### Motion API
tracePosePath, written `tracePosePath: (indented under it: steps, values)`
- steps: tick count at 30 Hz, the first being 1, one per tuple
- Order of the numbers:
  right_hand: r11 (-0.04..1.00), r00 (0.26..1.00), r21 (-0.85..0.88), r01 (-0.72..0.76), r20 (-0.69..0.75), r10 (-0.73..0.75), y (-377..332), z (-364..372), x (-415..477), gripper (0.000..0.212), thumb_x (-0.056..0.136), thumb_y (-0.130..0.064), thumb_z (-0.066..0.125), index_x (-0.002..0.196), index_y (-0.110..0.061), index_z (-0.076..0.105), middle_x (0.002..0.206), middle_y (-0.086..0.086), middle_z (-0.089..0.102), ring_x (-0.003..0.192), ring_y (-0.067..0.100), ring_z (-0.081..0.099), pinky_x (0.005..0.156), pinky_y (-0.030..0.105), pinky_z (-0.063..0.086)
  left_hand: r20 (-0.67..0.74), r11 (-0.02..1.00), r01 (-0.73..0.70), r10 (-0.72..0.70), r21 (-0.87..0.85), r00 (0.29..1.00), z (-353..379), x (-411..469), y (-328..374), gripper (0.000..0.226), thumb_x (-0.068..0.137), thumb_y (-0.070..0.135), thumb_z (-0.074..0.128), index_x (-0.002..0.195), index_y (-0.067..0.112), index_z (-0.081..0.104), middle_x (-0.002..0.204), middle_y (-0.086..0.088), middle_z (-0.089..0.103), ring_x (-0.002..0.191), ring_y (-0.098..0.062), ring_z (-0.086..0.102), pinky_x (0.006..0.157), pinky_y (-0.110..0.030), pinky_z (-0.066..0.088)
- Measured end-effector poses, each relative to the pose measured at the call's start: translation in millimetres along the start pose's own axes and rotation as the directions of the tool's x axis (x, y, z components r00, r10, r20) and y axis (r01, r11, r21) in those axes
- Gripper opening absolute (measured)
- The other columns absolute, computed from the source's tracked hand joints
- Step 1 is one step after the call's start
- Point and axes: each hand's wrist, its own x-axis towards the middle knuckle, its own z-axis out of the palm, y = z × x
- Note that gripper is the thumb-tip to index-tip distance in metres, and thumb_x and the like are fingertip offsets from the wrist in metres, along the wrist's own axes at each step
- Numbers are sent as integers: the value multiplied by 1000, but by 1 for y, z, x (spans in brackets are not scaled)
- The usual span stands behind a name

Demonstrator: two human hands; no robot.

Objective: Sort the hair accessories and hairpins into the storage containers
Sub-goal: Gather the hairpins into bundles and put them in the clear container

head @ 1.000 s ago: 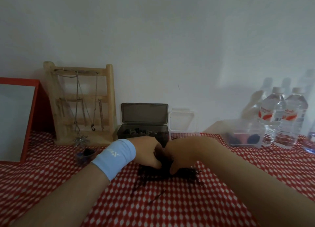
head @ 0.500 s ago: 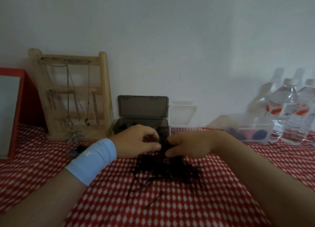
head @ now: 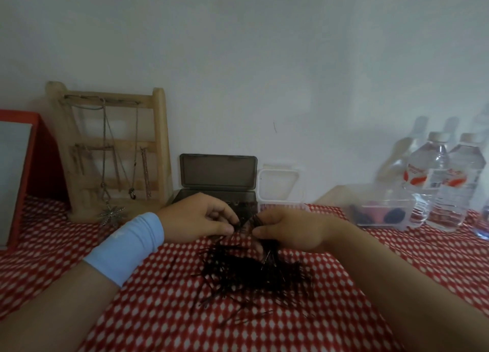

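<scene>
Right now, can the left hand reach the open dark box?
Probably yes: the left hand, pinching hairpins, sits just before the dark box, whose lid is open, with nothing between them.

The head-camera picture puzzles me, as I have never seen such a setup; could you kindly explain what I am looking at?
There is no machine here. The picture comes from a wide-angle camera worn on a person's head, looking forward and down, so the two grips you see are that person's own bare hands. The left grip, above a light blue wristband, and the right grip each pinch a few dark hairpins just above a loose pile of hairpins on the red-and-white tablecloth. Behind them stand a dark box with its lid up and a clear container beside it. To the left is a wooden rack hung with necklaces; to the right are a clear tub and water bottles.
</scene>
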Motion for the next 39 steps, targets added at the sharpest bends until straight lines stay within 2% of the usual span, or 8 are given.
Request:
tracePosePath:
  steps: [5, 10, 15, 19, 23, 28, 32, 39]
  values:
    - [949, 995, 310, -54, -67, 78, 3, 1, 4, 25, 105, -15, 44, 110, -7, 68, 75, -1, 60, 77, 16, 56, 81, 33, 46, 79, 988, 36, -48, 151, 996, -2, -2, 1, 13, 88, 27, 70, 100, 33, 71, 92, 16, 72, 87, 4, 66, 82, -12, 49]
    - [857, 981, 514, -17, -156, 113, -1, 6, 6, 24, 105, -13, 44, 105, -8, 68, 63, -2, 55, 66, 16, 53, 69, 31, 46, 227, 961, -9, -56, 276, 972, 4, -3, 5, 16, 89, 38, 67, 104, 36, 72, 104, 23, 68, 98, 6, 61, 94, -18, 47]
    - [804, 958, 584, 112, -279, 70, -12, 14, 9, 23, 106, -9, 41, 112, -5, 63, 61, 0, 54, 71, 25, 61, 74, 38, 55, 123, 991, 35, -51, 132, 991, 7, -1, 16, 26, 92, 49, 57, 96, 30, 74, 95, 12, 74, 90, -6, 68, 92, -29, 52]
    - [692, 932, 685, 228, -358, 48, -16, 18, 13, 25, 107, -8, 38, 112, -6, 62, 63, 2, 48, 55, 18, 55, 59, 32, 49, 8, 993, 80, -80, 86, 997, 6, -3, 23, 24, 97, 34, 55, 92, 18, 72, 78, 1, 75, 73, -22, 70, 74, -27, 55]
    - [591, 967, 790, 165, -247, 60, -19, 18, 9, 24, 108, -17, 36, 105, -10, 60, 63, -2, 41, 48, 10, 33, 46, 24, 34, -420, 995, -18, -25, -98, 907, 2, 1, 19, 17, 101, 22, 47, 102, 27, 63, 91, 6, 73, 87, -14, 69, 73, -27, 53]
    - [531, 993, 839, 118, -115, -40, -24, 21, 6, 15, 92, -7, 42, 98, -13, 54, 68, -1, 38, 56, 13, 32, 54, 25, 32, -328, 950, -230, 153, -212, 932, 20, 4, 26, 43, 103, 15, 41, 145, 23, 38, 137, 14, 52, 126, 11, 45, 100, -10, 40]
    - [482, 987, 871, 97, -22, -160, -18, 20, 4, 48, 70, 6, 34, 113, -11, 46, 81, 3, 41, 67, 16, 38, 62, 27, 37, -336, 957, -227, 156, -182, 929, 23, 4, 31, 38, 103, 15, 40, 140, 25, 47, 128, 15, 58, 118, 13, 50, 101, -9, 39]
    - [555, 989, 823, 124, -54, -140, -12, 23, 8, 38, 74, 10, 43, 107, -7, 52, 85, 6, 52, 72, 15, 49, 64, 26, 38, -266, 980, -170, 137, -106, 954, 19, 1, 27, 34, 103, 21, 42, 129, 39, 54, 106, 6, 68, 99, 3, 63, 98, -21, 43]
